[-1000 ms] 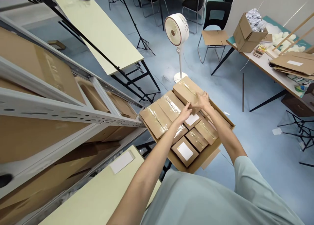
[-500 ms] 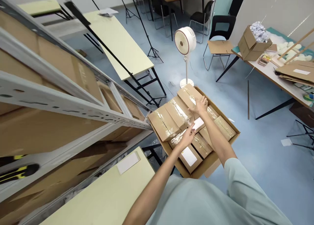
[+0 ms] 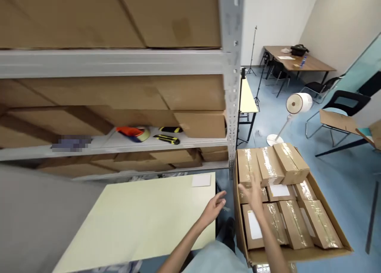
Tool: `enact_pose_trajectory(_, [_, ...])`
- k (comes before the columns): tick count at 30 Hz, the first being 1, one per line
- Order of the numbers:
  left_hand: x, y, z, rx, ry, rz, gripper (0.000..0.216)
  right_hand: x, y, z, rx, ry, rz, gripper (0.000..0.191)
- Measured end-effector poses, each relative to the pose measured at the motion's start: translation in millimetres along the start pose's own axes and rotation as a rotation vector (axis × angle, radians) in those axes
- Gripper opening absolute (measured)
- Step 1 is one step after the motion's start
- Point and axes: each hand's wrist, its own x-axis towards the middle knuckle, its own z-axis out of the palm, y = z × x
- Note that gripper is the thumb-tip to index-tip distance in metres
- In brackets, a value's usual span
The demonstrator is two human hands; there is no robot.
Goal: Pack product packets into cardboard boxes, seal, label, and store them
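Note:
My left hand [image 3: 213, 208] is held over the right edge of the pale yellow table [image 3: 143, 221], fingers apart and nothing in them. My right hand [image 3: 253, 194], slightly blurred, hovers over the left side of a large open carton [image 3: 330, 255] with its fingers spread and no object in it. Taped brown boxes fill this carton; one taped box [image 3: 291, 164] lies in a raised row at the far side, and a box with a white label [image 3: 255, 225] sits near the front left. Whether my right fingertips touch a box, I cannot tell.
A grey metal shelf [image 3: 119, 62] loaded with cardboard boxes stands behind the table. Two yellow-and-black box cutters [image 3: 166, 139] and an orange roll-like item [image 3: 131, 132] lie on it. A white fan [image 3: 297, 103] and a black chair [image 3: 347, 104] stand beyond the carton.
The view has turned left toward the shelf and table. My left hand has left the boxes and moved over the table edge; my right hand has shifted to the carton's left side.

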Motion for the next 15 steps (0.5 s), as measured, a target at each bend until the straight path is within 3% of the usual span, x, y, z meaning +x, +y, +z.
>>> enact_pose_trajectory(3, [-42, -4, -48, -0.027, 0.137, 0.054, 0.081, -80, -62, 65, 0.197, -0.207, -0.072, 0.081])
enact_pose_trajectory(7, [-115, -10, -98, -0.061, 0.332, 0.205, 0.073, -153, -139, 119, 0.331, -0.342, -0.133, 0.078])
enact_pose_trajectory(11, [-209, -27, -164, -0.066, 0.529, 0.303, 0.063, -201, -219, 159, 0.367, -0.462, -0.204, 0.074])
enact_pose_trajectory(15, [-316, -69, -234, -0.093, 0.759, 0.291, 0.061, -262, -290, 217, 0.410, -0.614, -0.269, 0.070])
